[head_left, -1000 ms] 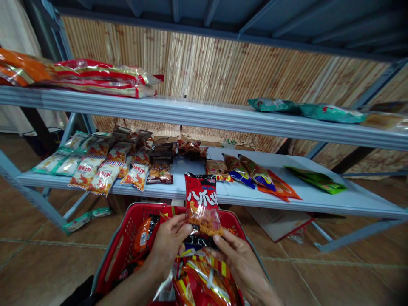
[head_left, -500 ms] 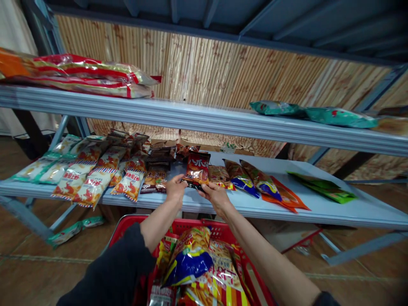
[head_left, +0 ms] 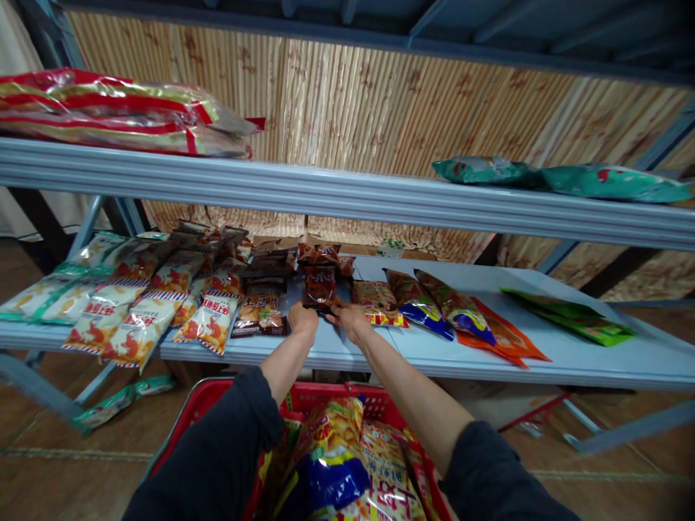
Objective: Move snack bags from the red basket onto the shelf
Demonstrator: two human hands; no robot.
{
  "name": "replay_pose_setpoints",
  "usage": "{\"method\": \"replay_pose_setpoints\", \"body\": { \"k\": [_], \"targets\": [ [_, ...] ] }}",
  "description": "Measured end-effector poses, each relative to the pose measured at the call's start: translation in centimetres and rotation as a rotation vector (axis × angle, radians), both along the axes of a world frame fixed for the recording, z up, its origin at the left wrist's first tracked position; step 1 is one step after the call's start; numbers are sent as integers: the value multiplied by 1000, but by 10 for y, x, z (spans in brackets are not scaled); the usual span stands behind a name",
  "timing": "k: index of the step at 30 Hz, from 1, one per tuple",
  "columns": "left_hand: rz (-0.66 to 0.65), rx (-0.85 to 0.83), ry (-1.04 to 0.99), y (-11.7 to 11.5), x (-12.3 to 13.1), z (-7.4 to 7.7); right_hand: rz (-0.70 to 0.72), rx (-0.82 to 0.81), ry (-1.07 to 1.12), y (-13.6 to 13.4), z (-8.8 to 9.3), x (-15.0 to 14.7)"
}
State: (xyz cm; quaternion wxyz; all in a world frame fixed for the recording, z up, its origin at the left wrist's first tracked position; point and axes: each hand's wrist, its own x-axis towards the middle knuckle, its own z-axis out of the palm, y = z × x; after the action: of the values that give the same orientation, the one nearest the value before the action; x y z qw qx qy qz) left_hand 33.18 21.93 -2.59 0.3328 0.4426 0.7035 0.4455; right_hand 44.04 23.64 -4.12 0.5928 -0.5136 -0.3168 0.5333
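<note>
Both my arms reach over a red basket (head_left: 320, 396) to the lower shelf (head_left: 543, 358). A red snack packet (head_left: 320, 286) with white characters lies flat on that shelf between a dark brown packet (head_left: 261, 312) and a yellow-red packet (head_left: 376, 302). My left hand (head_left: 302, 319) and my right hand (head_left: 350, 320) pinch its near edge, fingers closed on it. The basket below holds several snack bags, among them a blue and yellow one (head_left: 326, 463).
Rows of white and orange packets (head_left: 135, 297) fill the shelf's left part. Blue, orange and green bags (head_left: 467, 318) lie to the right. The upper shelf (head_left: 347, 195) carries red bags (head_left: 119, 116) and teal bags (head_left: 565, 177). A packet (head_left: 116, 401) lies on the tiled floor.
The red packet went from above the basket up and forward onto the lower shelf, where it now lies flat. Both hands went with it and my view moved closer.
</note>
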Motion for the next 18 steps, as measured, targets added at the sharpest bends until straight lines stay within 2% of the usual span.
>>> {"method": "replay_pose_setpoints", "body": {
  "k": [8, 18],
  "targets": [
    [0, -62, 79, -2, 3, -8, -1, -9, -103, 2, -9, -6],
    [-8, -63, 77, -11, 17, 1, 21, -20, -279, 3, -17, -7]
  ]
}}
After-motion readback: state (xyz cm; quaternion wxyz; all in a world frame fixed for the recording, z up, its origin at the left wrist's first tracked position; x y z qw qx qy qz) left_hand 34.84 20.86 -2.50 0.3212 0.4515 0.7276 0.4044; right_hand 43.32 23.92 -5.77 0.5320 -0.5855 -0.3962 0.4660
